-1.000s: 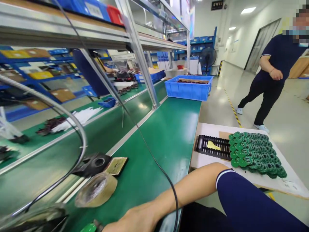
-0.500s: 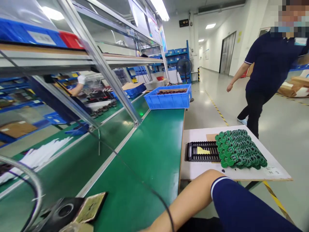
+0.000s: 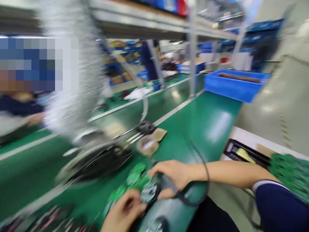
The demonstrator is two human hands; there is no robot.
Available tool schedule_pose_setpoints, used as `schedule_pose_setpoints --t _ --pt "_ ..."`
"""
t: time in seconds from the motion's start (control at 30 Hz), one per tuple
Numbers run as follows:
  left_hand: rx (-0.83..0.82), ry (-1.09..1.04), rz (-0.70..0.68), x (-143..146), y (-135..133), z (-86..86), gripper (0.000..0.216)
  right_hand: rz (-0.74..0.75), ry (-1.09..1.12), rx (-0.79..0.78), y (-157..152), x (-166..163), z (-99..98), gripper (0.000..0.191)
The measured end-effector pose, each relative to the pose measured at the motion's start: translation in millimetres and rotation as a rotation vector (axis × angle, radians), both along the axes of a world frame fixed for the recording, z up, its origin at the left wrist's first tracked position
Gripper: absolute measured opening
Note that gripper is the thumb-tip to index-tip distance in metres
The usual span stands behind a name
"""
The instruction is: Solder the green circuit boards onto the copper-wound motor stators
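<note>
The whole view is smeared by motion. My right hand (image 3: pixel 172 176) lies on the green bench mat (image 3: pixel 198 129), its fingers wrapped round a dark corded tool whose black cable (image 3: pixel 202 188) loops past my wrist. My left hand (image 3: pixel 123 210) sits at the bottom edge with curled fingers, right beside a round grey board in a black holder (image 3: pixel 149 192); what it pinches is blurred. Several small green circuit boards (image 3: pixel 135 175) lie just beyond both hands.
A grey ribbed hose (image 3: pixel 72 80) drops to a black round hood (image 3: pixel 98 158) on the left. A tape roll (image 3: pixel 147 145), a blue bin (image 3: pixel 235 85), a black tray (image 3: pixel 246 154) and a pile of green boards (image 3: pixel 291 170) are around. Another person's arm (image 3: pixel 21 111) is at far left.
The view has swung left and down from the aisle to the bench. Both hands and the green boards now show; the person walking in the aisle is out of view.
</note>
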State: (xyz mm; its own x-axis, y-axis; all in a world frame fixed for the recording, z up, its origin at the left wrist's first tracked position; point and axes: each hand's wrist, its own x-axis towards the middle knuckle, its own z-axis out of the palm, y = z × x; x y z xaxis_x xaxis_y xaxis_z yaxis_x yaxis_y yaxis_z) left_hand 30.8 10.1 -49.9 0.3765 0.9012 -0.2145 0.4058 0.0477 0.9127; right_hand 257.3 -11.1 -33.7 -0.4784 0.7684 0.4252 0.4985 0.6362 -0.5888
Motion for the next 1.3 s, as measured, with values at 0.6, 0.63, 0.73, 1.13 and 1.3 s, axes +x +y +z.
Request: schedule_pose_setpoints --t 0.6,0.63,0.73,1.13,1.3 --pt "-0.224 -0.411 0.072 2 0 -2.9 0.036 0.135 0.08 -0.144 19 -3 -17.7 0.036" --pt "-0.185 -0.393 0.077 1 0 -1.7 0.034 0.129 0.102 -0.148 19 -3 -18.9 0.037" --pt "0.075 -0.261 0.048 1 -8 4.9 0.028 0.083 0.168 -0.151 15 -4 -22.6 0.04" --pt "-0.244 -0.398 0.319 -7 -23 18.7 0.056 0.024 0.355 -0.179 16 -24 -5.1 0.043" --pt "-0.569 -0.83 0.291 18 -23 37.3 0.041 0.012 0.429 -0.16 4 -3 -6.3 0.032"
